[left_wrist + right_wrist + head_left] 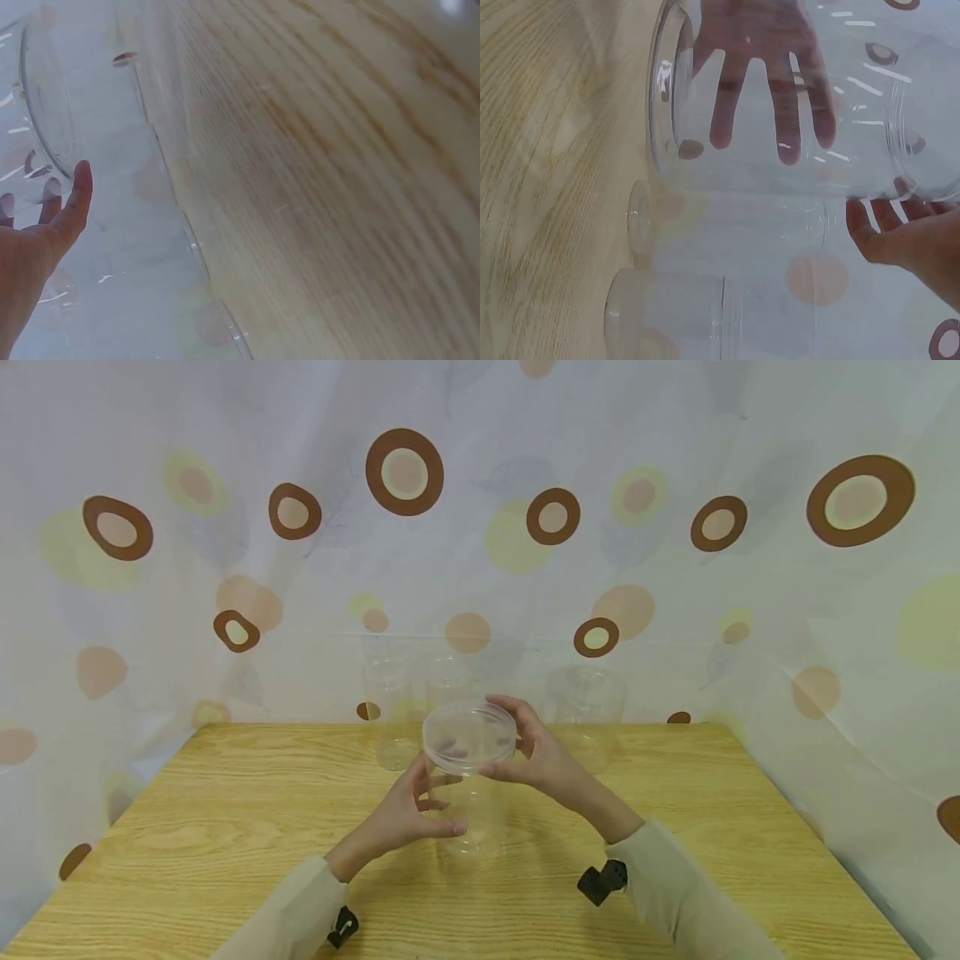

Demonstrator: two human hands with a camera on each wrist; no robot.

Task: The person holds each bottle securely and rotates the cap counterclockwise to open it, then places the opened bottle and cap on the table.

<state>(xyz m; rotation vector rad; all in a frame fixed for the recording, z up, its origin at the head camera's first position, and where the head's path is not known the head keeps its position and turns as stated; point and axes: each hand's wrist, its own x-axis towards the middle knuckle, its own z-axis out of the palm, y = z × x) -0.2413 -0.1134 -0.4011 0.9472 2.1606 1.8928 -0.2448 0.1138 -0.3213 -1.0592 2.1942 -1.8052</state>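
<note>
A clear jar (pixel 471 814) with a clear round lid (pixel 468 735) stands upright in front of me, between both hands. My left hand (pixel 405 814) holds the jar's body from the left, thumb on the near side and fingers round the far side. The fingers of that left hand (pixel 769 67) show through the jar wall in the right wrist view. My right hand (pixel 547 764) grips the lid's edge from the right, its thumb at the near side. In the left wrist view, part of my left hand (pixel 49 236) lies against the jar (pixel 45 112).
Three more clear containers stand behind on the wooden table (pixel 247 827): a tall one (pixel 392 718) at left, a second (pixel 447 681) partly hidden behind the jar, and a wider one (pixel 600 702) at right. A patterned curtain (pixel 465 568) hangs behind the table.
</note>
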